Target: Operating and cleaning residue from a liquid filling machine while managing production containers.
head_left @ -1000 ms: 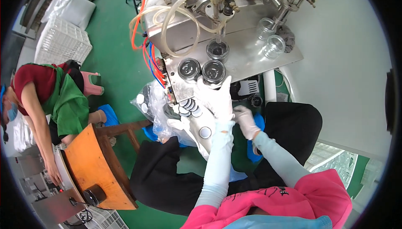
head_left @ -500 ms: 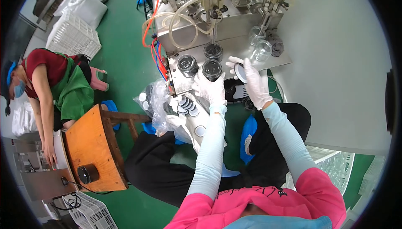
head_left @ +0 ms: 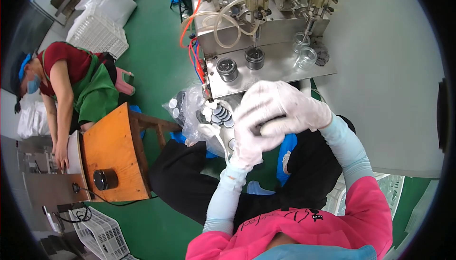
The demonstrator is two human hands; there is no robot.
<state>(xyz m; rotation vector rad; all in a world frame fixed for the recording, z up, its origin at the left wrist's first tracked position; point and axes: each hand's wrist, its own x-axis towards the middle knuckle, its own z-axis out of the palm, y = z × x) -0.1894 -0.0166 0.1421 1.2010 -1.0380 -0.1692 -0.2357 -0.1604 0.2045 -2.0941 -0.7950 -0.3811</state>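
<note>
Both gloved hands are brought together in front of the steel filling machine, over my lap. My left hand (head_left: 248,139) is wrapped round the jar of dark filling, now almost wholly hidden by the gloves. Over its top curls my right hand (head_left: 297,110), closed on the lid, which is covered by the fingers; the glove is a little blurred. On the steel shelf (head_left: 285,63) stand an open jar of dark filling (head_left: 227,69) and another filled jar (head_left: 255,58) beneath the left nozzle. Loose lids (head_left: 221,115) lie in a white bag beside my left hand.
Two clear glass jars, one an empty jar (head_left: 307,58), stand at the shelf's right, beside a grey cloth (head_left: 321,53). Hoses (head_left: 227,25) loop off the machine. At left, a co-worker (head_left: 66,70) leans over a bench by a wooden stool (head_left: 114,146) bearing a black-looking jar (head_left: 105,179).
The jar has left the shelf in my left hand and come nearer my body. My right hand, holding the lid, has moved left onto it. The view has shifted slightly.
</note>
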